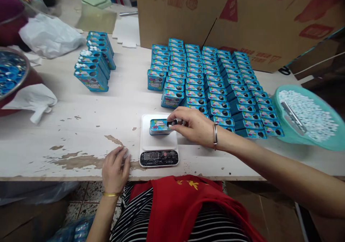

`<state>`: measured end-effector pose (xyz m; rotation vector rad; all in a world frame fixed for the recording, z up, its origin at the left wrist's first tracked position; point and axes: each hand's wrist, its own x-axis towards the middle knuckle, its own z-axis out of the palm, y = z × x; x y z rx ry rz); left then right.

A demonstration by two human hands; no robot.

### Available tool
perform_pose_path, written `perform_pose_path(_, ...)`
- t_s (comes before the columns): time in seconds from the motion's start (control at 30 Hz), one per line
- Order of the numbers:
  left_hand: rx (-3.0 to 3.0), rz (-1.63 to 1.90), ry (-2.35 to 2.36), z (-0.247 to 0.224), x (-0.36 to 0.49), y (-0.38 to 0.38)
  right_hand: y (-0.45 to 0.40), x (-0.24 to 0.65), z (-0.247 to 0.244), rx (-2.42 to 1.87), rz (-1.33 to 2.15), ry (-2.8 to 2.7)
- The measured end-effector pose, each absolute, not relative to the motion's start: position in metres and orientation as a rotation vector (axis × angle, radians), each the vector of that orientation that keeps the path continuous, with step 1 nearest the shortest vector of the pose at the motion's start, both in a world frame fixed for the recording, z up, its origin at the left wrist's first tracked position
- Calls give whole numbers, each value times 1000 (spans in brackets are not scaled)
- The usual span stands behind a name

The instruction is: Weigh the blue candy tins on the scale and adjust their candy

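Note:
A blue candy tin (161, 126) lies on the white digital scale (145, 136), its dark round hole to the right. My right hand (192, 125) is at that hole, its fingers pinched together over several small white candies, some of which show between them. A candy sits at the hole's edge by the thumb. The scale's display (151, 156) appears to read about 150.0, perhaps with a minus sign. To the left of the scale, my left hand (115, 166) rests on the table edge, fingers loosely bent and slightly apart, with nothing clearly in them.
Rows of blue tins (195, 80) with open holes stand behind the scale. More tins (94, 64), topped with white candies, stand at left. A green basin (293, 136) holds white candies and a metal tool. A bowl (25, 84) of blue pieces and a large cardboard box (175, 19) flank the table.

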<state>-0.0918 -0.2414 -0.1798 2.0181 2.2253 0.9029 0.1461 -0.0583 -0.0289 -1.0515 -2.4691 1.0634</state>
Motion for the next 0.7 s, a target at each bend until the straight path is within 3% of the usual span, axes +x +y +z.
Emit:
perform_pose_path(0.27, 2016, 891, 2230, -181, -92, -242, -59, 145, -24, -987, 1021, -2467)
perform_pose_path(0.5, 1997, 869, 2231, -182, -91, -245, -61, 164, -13, -1216, 1886, -1529)
perform_pose_path(0.7, 2000, 862, 2232, -182, -90, -245, -73, 182, -12, -1333, 2146, -1096)
